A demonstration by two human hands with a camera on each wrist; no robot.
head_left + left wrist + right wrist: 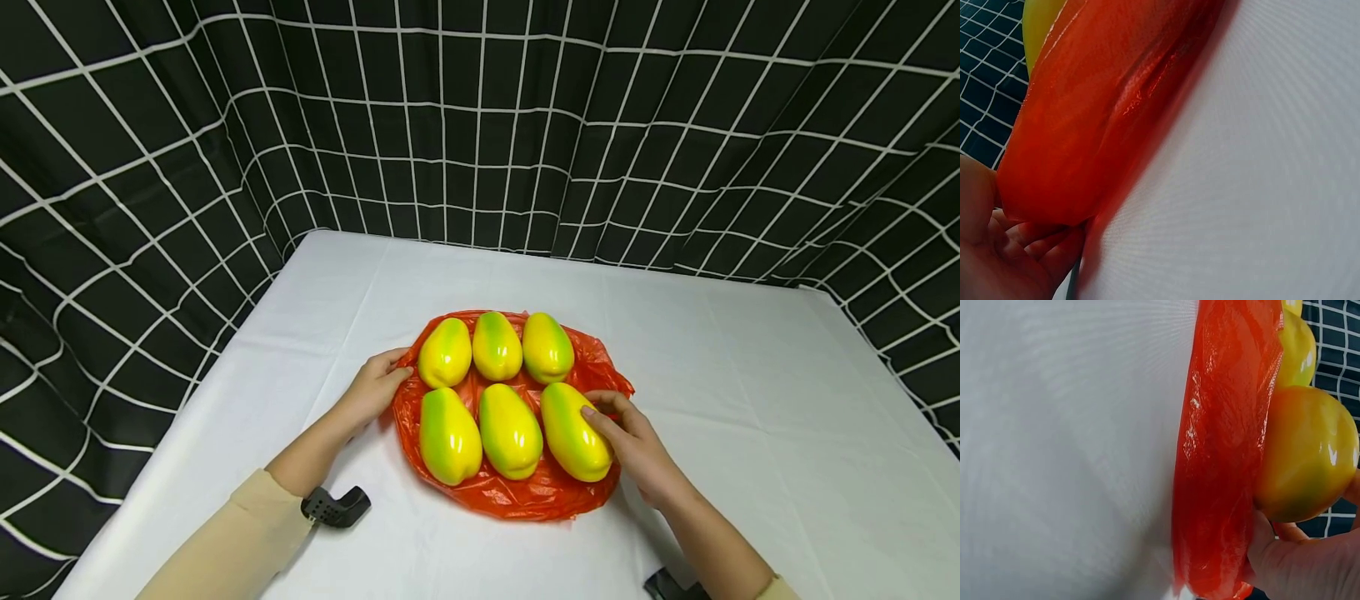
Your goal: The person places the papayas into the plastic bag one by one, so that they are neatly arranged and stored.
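Note:
Several glossy yellow-green papayas lie in two rows on a red plastic bag (510,498), its edge bunched up round them. At the bag's left rim my left hand (372,390) pinches the plastic between thumb and fingers; the left wrist view shows the red film (1079,144) in that grasp. My right hand (633,442) grips the front right papaya (573,433), thumb on its upper side and fingers round its far right side. The right wrist view shows this papaya (1307,453) close up, beside the bag's raised red side (1219,456).
A white cloth covers the table (750,433) on both sides of the bag. Black curtains with a white grid (480,125) surround the back and sides. Black wrist straps (337,507) sit near both sleeves.

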